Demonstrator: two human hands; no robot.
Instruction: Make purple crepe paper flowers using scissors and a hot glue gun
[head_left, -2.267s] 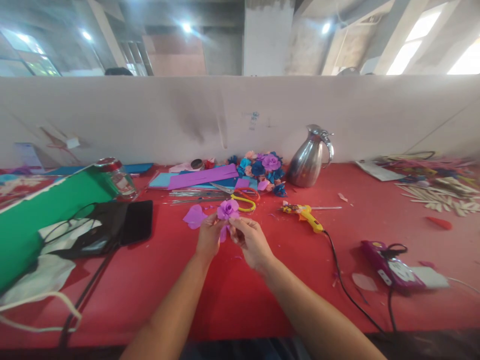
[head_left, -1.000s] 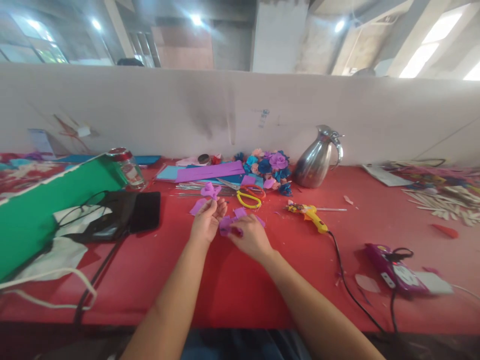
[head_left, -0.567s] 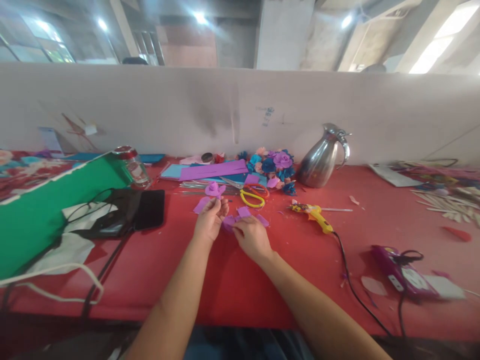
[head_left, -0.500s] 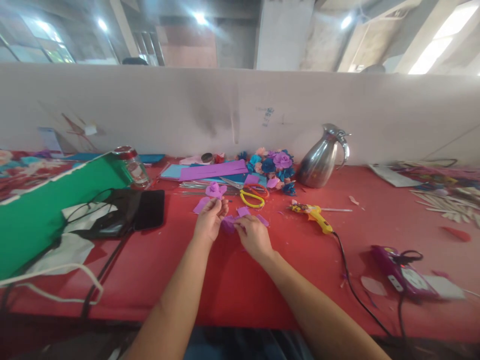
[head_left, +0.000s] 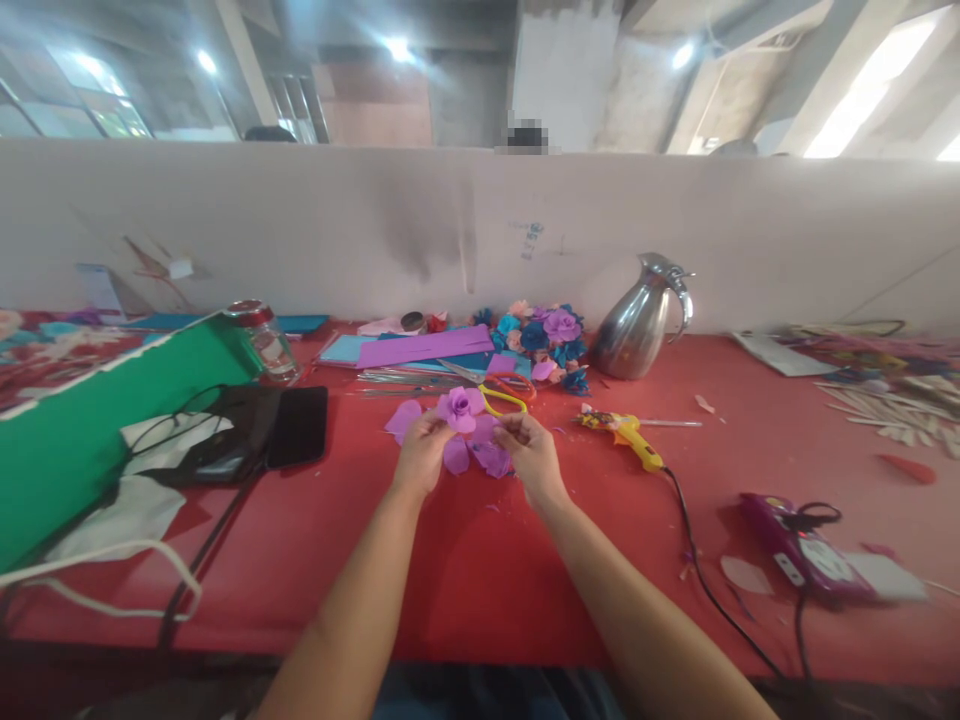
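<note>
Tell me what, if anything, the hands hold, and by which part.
The left hand holds the flower by its underside. The right hand seems to pinch a petal at its edge, but blur leaves that unsure.

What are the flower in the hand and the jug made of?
Held flower: probably paper, perhaps crepe, matt, judging by its thin, curling layers. Jug: likely polished metal, possibly stainless steel, given its silvery shine and bright reflections.

Blue handwriting [head_left: 529, 240] is seen on the pale partition [head_left: 337, 220], too blurred to be read. No brand, label or number can be made out elsewhere.
</note>
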